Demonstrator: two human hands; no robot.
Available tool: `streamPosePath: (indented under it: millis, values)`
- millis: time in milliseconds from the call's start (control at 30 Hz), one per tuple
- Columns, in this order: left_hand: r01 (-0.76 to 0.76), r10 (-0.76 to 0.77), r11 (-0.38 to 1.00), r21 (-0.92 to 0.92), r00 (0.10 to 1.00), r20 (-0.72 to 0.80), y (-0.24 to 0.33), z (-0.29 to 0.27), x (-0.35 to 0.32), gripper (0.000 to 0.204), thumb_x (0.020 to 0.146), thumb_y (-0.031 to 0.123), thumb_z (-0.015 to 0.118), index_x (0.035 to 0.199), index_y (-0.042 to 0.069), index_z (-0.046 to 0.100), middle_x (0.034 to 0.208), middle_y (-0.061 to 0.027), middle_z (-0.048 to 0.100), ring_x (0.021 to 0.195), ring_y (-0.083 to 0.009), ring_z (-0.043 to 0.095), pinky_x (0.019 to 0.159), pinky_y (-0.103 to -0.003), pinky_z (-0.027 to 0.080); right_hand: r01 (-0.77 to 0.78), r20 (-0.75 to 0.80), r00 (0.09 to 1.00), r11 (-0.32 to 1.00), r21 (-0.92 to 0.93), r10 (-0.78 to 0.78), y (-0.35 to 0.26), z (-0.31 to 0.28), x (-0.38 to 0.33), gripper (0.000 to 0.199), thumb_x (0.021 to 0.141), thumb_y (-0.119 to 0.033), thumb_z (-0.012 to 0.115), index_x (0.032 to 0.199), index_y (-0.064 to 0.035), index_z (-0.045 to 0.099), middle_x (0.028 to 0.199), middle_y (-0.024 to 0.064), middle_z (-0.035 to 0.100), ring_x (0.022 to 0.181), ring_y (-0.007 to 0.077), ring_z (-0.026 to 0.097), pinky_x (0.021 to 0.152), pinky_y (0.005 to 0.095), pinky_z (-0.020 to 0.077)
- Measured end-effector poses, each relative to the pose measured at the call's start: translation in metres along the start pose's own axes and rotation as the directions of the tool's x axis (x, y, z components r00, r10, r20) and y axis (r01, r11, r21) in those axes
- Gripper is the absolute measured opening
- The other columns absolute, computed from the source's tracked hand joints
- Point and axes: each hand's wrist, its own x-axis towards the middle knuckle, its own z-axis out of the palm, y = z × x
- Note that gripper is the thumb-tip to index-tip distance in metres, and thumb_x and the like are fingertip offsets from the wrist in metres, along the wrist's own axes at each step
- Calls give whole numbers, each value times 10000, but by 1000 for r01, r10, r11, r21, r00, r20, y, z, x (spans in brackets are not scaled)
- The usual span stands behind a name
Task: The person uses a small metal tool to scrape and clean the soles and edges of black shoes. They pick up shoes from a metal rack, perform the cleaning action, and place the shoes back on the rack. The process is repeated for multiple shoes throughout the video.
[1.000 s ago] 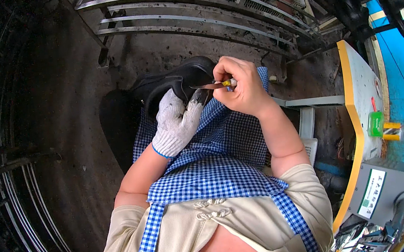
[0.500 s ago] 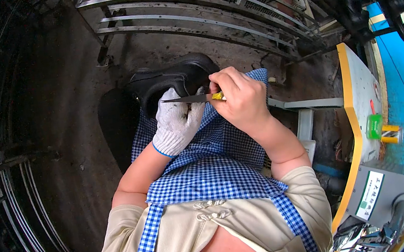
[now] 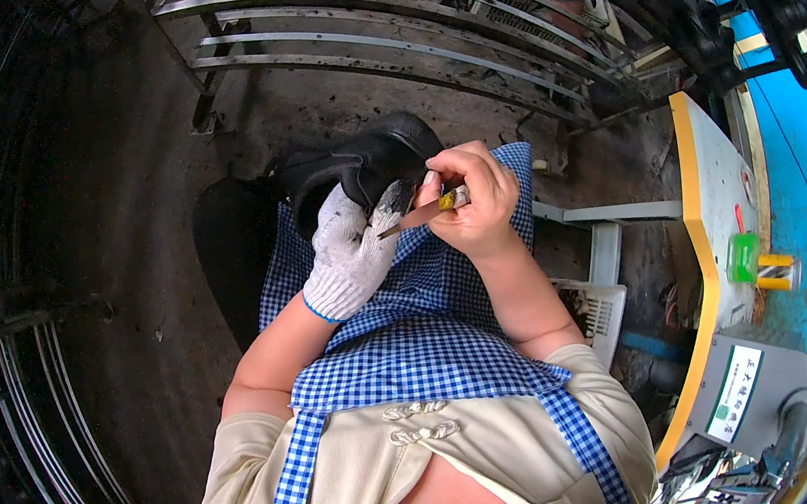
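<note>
Up close, the black shoe [image 3: 367, 161] looks glossy, rounded.

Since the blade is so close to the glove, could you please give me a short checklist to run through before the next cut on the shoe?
1. Left hand gloved: ok.
2. Left-hand grip on the black shoe: ok, it rests over the checked apron.
3. Right hand closed on the knife: ok, though bare.
4. Blade tip clear of the glove's fingers: not ok, they look almost touching.
5. Blade sharpness: cannot tell.
</note>
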Motion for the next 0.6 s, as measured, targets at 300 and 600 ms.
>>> streamPosePath:
  millis: [300, 600]
  values:
    - [226, -218, 971, -79, 971, 103, 10, -7, 3, 256, 929, 135, 569, 1159, 24, 585, 1049, -87, 641, 938, -176, 614, 826, -291, 492, -79, 345, 939, 980, 184, 10, 8, -28, 25, 248, 677, -75, 759, 839, -39, 575, 703, 67, 577, 570, 178, 619, 503, 278, 498]
    - [318, -310, 948, 9, 917, 250, -1, -16, 11, 269, 924, 126, 573, 1172, 20, 577, 1037, -45, 631, 927, -124, 574, 823, -265, 472, -327, 652, 756, 894, 307, 53, 22, -42, 47, 209, 615, 13, 720, 784, -26, 603, 676, 55, 590, 599, 136, 590, 548, 254, 474]
